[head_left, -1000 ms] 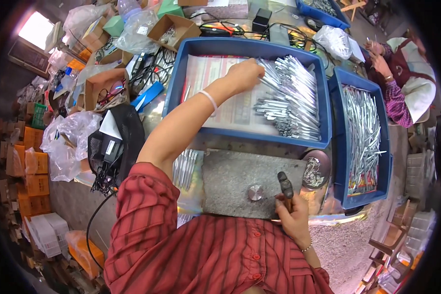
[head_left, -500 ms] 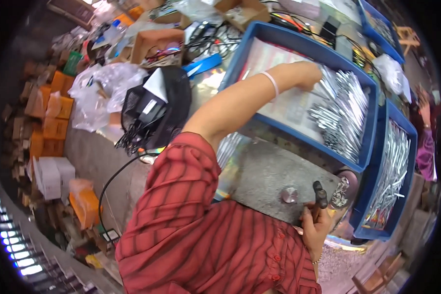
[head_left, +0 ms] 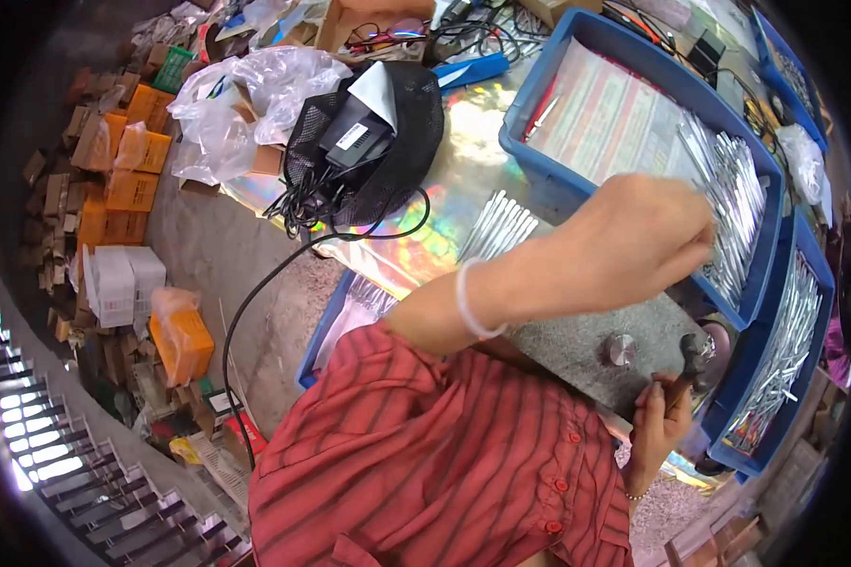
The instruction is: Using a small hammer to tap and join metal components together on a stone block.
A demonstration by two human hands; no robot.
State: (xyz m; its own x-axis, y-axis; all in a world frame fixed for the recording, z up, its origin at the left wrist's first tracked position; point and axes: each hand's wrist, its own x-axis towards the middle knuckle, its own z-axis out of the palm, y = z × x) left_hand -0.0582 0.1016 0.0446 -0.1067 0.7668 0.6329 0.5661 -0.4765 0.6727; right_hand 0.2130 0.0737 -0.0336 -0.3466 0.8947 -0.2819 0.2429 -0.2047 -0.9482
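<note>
At frame centre-right we see our left hand (head_left: 633, 241) closed over thin metal rods (head_left: 738, 203) in the blue tray (head_left: 577, 180), while lower right our right hand (head_left: 660, 416) grips a small dark hammer (head_left: 692, 357) beside the grey block (head_left: 586, 345).

Long shiny metal strips (head_left: 738, 203) lie in the big blue plastic tray (head_left: 577, 170); a black mesh bag (head_left: 388, 151) sits to its left.

Sunlight is glinting off the iridescent sheet covering the bench (head_left: 444, 227) at the upper middle of the frame, while a bare concrete floor (head_left: 208, 255) is stretching left toward stacked orange and white boxes (head_left: 113, 189) and a metal grille (head_left: 57, 454) is running along the lower left.
</note>
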